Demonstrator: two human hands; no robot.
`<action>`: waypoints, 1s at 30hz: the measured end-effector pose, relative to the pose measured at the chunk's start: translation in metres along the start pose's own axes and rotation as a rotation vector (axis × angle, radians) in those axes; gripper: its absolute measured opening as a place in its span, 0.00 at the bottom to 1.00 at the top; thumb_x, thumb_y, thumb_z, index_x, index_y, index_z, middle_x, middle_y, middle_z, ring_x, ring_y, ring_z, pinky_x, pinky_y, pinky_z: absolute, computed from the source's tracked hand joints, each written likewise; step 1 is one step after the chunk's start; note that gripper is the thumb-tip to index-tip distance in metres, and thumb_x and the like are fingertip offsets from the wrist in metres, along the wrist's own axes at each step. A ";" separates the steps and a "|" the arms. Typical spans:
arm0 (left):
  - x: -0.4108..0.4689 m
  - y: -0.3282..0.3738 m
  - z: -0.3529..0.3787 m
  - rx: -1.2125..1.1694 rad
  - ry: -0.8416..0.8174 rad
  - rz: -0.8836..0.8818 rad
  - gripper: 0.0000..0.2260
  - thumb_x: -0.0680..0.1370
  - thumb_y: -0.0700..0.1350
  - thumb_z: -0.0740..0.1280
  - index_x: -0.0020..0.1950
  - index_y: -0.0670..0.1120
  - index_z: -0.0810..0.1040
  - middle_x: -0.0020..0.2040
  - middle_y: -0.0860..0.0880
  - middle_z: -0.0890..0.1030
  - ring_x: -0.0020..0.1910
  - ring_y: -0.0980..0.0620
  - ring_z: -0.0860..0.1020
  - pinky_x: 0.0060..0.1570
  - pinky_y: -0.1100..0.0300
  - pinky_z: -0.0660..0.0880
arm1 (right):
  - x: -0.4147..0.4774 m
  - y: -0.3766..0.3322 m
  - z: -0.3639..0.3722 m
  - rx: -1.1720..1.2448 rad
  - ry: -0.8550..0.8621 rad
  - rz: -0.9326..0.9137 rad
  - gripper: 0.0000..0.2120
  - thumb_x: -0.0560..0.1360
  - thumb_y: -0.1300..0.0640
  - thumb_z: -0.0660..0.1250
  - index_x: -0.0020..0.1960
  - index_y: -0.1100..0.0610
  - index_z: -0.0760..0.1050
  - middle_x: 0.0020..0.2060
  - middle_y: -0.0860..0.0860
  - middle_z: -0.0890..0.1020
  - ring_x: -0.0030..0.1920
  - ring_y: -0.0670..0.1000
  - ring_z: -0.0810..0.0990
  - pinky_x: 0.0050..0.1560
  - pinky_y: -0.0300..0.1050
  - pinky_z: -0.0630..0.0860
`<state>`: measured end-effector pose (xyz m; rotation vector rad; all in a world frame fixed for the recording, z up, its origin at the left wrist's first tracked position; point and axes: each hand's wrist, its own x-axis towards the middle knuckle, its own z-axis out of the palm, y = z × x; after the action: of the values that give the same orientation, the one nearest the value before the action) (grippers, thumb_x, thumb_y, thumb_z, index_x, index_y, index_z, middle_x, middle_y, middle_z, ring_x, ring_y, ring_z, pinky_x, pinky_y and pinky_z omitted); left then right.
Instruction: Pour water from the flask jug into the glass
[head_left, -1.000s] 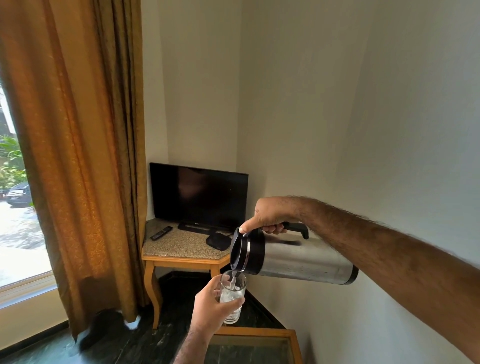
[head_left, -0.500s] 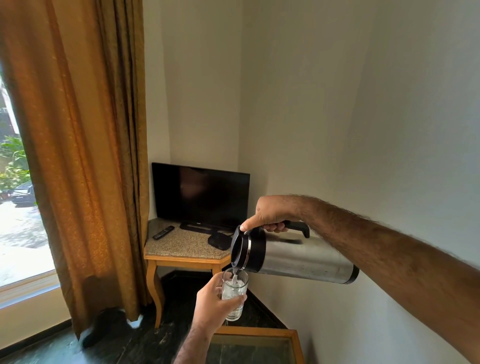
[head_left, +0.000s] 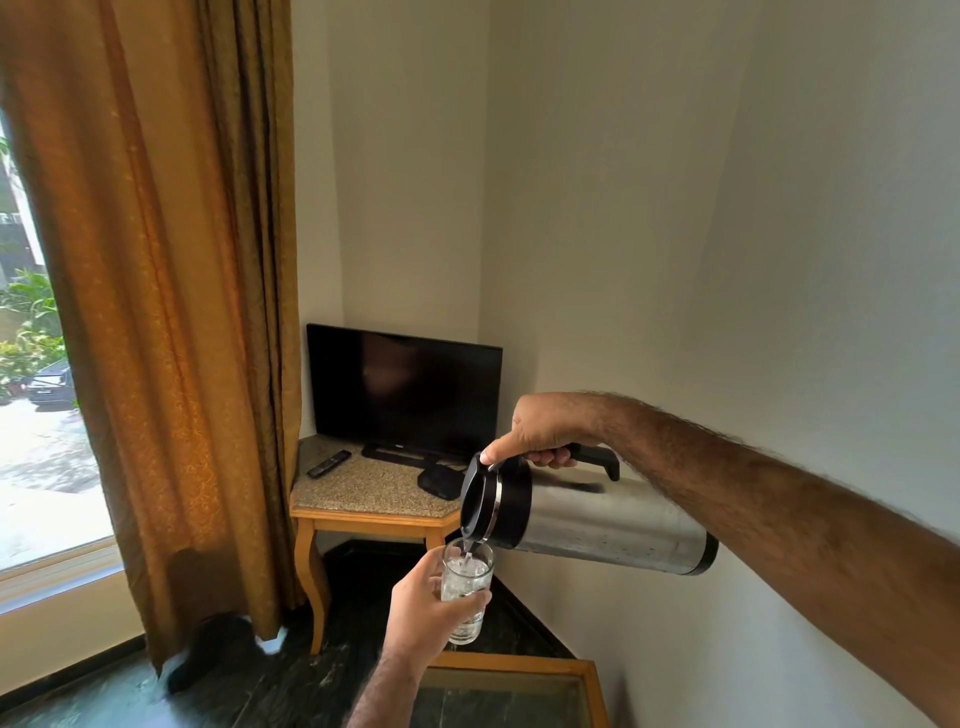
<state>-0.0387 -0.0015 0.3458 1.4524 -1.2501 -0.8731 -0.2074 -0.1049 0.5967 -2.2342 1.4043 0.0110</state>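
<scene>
Both hands are occupied: right hand (head_left: 540, 426) grips the jug (head_left: 587, 512) handle, jug near-horizontal, spout over the glass (head_left: 466, 590) clasped in the left hand (head_left: 423, 608). Glass looks mostly full; ease the tilt back soon and keep the rim under the spout.

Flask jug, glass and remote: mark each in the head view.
flask jug (head_left: 613, 525), head view, steel body.
glass (head_left: 470, 582), head view, upper wall above the fingers.
remote (head_left: 328, 463), head view, middle of its top face.

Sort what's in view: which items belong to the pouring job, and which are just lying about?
In use: flask jug, tilted, in the right hand; glass in the left hand.

Lying about: television, remote, corner table, curtain.
</scene>
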 end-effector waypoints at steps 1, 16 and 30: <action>0.000 0.000 0.000 0.006 0.000 0.001 0.22 0.67 0.42 0.83 0.58 0.53 0.83 0.47 0.57 0.87 0.45 0.77 0.79 0.32 0.81 0.73 | 0.000 0.001 0.001 0.002 -0.001 0.000 0.25 0.72 0.36 0.75 0.30 0.56 0.76 0.21 0.47 0.76 0.20 0.46 0.72 0.24 0.37 0.71; 0.002 -0.002 0.001 0.046 0.010 0.012 0.23 0.67 0.45 0.83 0.60 0.55 0.81 0.51 0.56 0.86 0.45 0.68 0.83 0.33 0.77 0.76 | 0.007 0.008 0.003 -0.024 -0.009 0.006 0.26 0.73 0.35 0.73 0.31 0.56 0.76 0.21 0.47 0.76 0.21 0.46 0.72 0.27 0.39 0.72; 0.007 -0.006 0.002 0.051 -0.002 0.004 0.24 0.67 0.45 0.84 0.57 0.60 0.79 0.50 0.58 0.85 0.46 0.79 0.78 0.32 0.80 0.74 | 0.019 0.018 0.007 0.001 -0.012 0.004 0.26 0.71 0.34 0.74 0.31 0.56 0.76 0.21 0.47 0.76 0.20 0.46 0.73 0.25 0.37 0.72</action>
<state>-0.0371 -0.0089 0.3398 1.4891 -1.2846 -0.8460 -0.2120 -0.1237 0.5781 -2.2267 1.4023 0.0258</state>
